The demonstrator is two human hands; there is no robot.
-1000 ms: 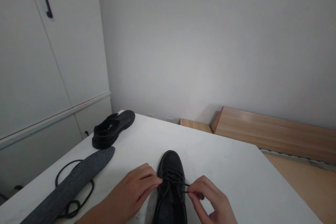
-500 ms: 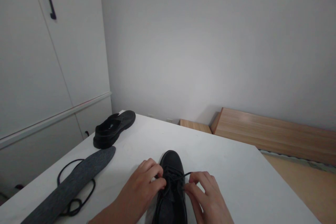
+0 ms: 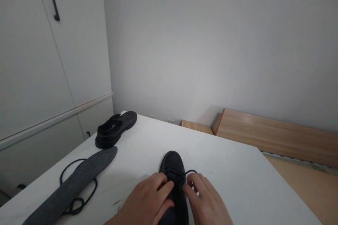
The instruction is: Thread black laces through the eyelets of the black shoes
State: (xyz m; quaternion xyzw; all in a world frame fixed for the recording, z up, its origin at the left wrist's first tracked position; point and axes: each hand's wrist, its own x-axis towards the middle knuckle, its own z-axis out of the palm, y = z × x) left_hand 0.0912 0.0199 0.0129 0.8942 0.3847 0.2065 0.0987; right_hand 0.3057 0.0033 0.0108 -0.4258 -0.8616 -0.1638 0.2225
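Black leather shoe (image 3: 173,168): stood on white table (image 3: 237,175), toe away from me.
Left hand (image 3: 148,200): had closed in, fingers pinching thin black lace (image 3: 190,173).
Right hand (image 3: 207,200): pinched lace beside shoe; lace had slackened into a loop.

The black shoe (image 3: 173,168) you are working on is a matte lace-up with a rounded toe; it stands upright on its sole on the white worktop (image 3: 232,179), toe pointing away from you, heel end cut off by the lower edge of the view; your hands cover most of its upper, so only the toe cap and the first rows of eyelets show; its thin black lace (image 3: 190,173) runs across the front eyelets and arches out in a small loop on the shoe's right side, just above the worktop.
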